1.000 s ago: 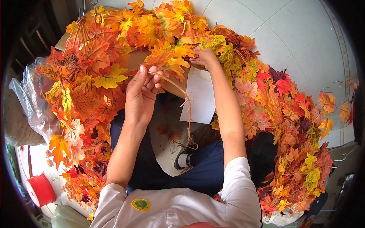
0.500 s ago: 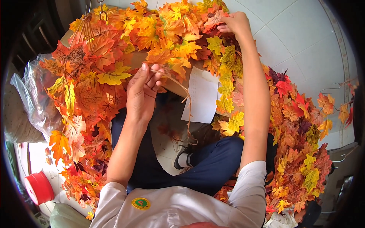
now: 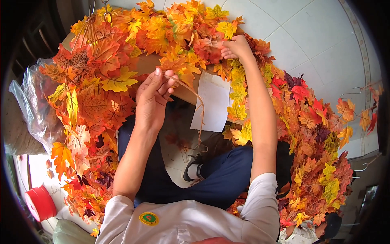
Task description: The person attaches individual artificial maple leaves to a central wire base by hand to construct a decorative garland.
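Observation:
My left hand is closed in a pinch on a thin brown artificial stem. The stem curves down to the right over the gap between my legs. An orange maple leaf shows just beyond those fingertips; I cannot tell whether it is joined to the stem. Farther right, my right hand has its fingers closed on a reddish-pink artificial leaf, which is smeared by motion. Below that hand lie yellow leaves and a white sheet of paper.
Heaped artificial autumn leaves curve around me on both sides and ahead. A clear plastic bag and a red spool are at the left. Metal hooks hang at the upper left. Pale floor tiles extend at the far right.
My right hand has moved left and nearer to me, bringing the reddish-pink leaf toward my left hand. The left hand stays almost in place with the stem.

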Tool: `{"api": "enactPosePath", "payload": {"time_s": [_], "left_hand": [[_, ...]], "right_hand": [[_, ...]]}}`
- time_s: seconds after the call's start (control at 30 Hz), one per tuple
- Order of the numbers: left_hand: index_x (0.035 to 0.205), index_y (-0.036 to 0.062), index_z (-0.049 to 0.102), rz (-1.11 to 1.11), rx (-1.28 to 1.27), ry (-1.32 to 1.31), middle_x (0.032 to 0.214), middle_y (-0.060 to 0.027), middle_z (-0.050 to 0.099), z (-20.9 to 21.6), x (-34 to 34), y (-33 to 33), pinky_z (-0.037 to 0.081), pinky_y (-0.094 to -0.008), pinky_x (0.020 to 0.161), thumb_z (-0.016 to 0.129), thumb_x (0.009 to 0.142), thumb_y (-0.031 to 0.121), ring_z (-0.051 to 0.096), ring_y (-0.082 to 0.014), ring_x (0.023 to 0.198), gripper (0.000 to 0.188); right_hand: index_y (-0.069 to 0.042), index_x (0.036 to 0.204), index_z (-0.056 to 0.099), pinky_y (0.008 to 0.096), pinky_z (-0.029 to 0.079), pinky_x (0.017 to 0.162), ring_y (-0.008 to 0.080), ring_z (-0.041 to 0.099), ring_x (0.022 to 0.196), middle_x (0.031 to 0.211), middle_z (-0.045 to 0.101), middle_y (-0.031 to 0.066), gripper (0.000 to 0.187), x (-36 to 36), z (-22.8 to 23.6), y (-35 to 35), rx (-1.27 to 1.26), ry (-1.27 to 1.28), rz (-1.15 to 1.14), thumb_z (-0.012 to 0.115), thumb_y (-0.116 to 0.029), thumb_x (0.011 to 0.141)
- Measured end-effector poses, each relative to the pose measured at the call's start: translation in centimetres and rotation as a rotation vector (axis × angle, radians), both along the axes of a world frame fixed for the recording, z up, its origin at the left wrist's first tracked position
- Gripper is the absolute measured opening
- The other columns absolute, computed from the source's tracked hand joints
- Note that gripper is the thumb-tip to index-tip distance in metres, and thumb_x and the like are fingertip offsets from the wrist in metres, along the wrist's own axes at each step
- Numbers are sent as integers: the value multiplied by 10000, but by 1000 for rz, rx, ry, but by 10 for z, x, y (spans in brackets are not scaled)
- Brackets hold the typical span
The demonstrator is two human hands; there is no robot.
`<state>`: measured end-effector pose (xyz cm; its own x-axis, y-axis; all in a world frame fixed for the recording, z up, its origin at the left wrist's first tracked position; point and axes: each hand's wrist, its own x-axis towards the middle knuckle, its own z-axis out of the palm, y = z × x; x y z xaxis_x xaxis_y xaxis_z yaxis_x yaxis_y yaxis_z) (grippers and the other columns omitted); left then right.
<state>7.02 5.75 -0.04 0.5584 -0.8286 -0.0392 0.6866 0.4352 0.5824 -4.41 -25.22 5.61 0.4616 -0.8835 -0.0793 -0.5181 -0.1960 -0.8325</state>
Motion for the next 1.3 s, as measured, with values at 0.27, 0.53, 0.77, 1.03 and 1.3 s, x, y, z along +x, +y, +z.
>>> {"api": "enactPosePath", "payload": {"time_s": [0.27,0.53,0.77,1.03,1.3], "left_hand": [[1018,35,637,-8,-4,-54,957,-70,702,-1,6,2,492,-215,710,579,966,308,662,-86,845,284],[1029,77,601,-13,-8,-59,979,-58,695,0,2,-2,485,-219,698,598,958,291,672,-108,881,226],[1041,116,567,-14,43,-50,988,-63,695,-6,2,-4,470,-207,680,607,955,258,685,-114,878,171],[996,141,568,-86,81,-92,979,-38,696,-2,-15,-10,437,-199,675,610,953,225,691,-100,867,103],[971,136,594,-154,102,-86,929,-17,685,-2,-17,-12,455,-201,667,625,942,238,684,-106,865,111]], "right_hand": [[19,915,599,408,509,679,320,671,733,770,677,180,340,9,-41,40,-760,197,-104,683,-304,846],[56,888,666,344,524,645,247,687,681,784,704,166,265,22,-67,18,-646,51,-122,692,-203,842],[30,816,690,369,521,661,302,683,694,752,693,184,173,19,-54,22,-586,-27,-58,676,-143,816],[53,945,647,390,516,715,312,681,798,863,701,190,302,26,-59,26,-656,47,1,700,-223,834],[34,881,688,328,510,637,234,686,673,752,695,175,179,9,-39,34,-609,-13,40,690,-138,832]]}}
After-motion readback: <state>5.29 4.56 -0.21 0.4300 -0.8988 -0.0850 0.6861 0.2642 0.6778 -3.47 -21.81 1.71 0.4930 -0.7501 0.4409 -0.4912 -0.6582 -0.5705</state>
